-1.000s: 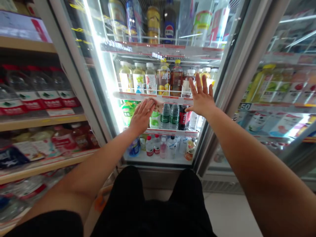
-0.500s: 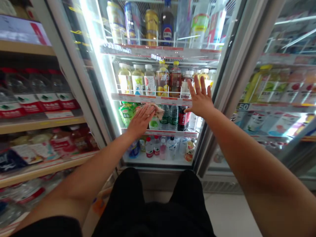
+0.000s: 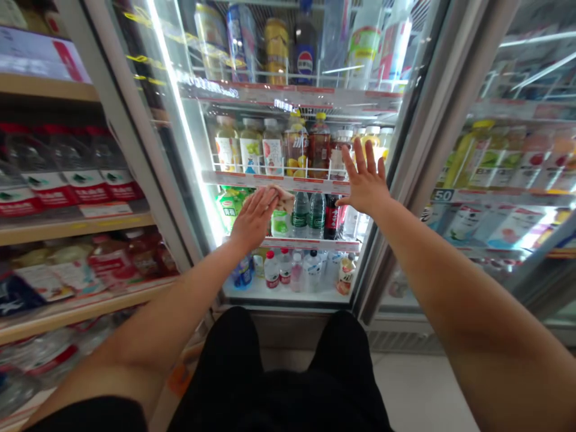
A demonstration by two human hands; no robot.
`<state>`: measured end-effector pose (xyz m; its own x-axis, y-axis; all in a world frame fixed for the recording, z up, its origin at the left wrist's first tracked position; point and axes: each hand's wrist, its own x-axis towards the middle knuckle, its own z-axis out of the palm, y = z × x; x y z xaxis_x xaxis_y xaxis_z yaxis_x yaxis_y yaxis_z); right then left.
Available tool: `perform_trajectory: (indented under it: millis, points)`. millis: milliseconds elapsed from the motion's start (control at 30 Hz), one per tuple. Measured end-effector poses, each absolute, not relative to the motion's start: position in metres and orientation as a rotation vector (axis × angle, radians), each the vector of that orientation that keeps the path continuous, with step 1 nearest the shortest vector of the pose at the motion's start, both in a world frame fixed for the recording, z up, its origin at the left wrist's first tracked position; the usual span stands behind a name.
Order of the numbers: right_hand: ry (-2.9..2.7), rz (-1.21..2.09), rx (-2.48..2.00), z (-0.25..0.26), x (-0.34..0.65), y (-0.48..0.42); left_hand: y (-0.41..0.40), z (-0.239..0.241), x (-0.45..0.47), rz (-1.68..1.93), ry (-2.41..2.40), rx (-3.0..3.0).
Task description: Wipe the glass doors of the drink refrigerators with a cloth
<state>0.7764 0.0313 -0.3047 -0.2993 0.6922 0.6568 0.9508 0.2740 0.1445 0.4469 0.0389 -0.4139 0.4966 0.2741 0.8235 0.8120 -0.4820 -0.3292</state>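
My left hand (image 3: 254, 217) lies flat on a small pinkish cloth (image 3: 282, 195), pressing it against the glass door (image 3: 198, 150) of a drinks fridge. The cloth peeks out past my fingertips, level with the middle shelf's price strip (image 3: 274, 179). My right hand (image 3: 365, 178) is spread flat, fingers apart, against the right side of the same door near its frame (image 3: 432, 138). Behind the glass stand rows of bottles: juice and tea bottles (image 3: 297, 144) above, green and dark bottles (image 3: 310, 213) at hand height, small bottles (image 3: 292, 267) on the bottom shelf.
Wooden shelves (image 3: 76, 225) with bottled water and packaged goods run along the left. A second glass-door fridge (image 3: 508, 180) with drinks stands at the right. My dark-clothed legs (image 3: 279, 372) are below, over a pale tiled floor (image 3: 418, 390).
My left hand with the cloth has shifted slightly left and down across the glass, then back a little. My right hand has dropped a bit and stays flat on the door.
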Motion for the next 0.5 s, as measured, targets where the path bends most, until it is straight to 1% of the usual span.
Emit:
perform_trajectory:
  millis: [100, 200, 367, 433, 500]
  points:
    - [-2.088, -0.729, -1.463, -0.305, 0.777, 0.028, 0.040, -0.400, 0.454, -1.017, -0.944, -1.941]
    - [-2.084, -0.742, -1.436, -0.306, 0.777, 0.030, 0.039, -0.404, 0.464, -1.024, -0.955, -1.960]
    - [-2.069, -0.774, -1.411, -0.310, 0.779, 0.039, 0.036, -0.429, 0.475, -0.768, -0.744, -2.122]
    - [-2.073, -0.779, -1.420, -0.309, 0.779, 0.038, 0.039, -0.422, 0.473, -0.753, -0.714, -2.122]
    - [-2.077, -0.786, -1.441, -0.308, 0.778, 0.033, 0.044, -0.406, 0.469, -0.827, -0.770, -2.082]
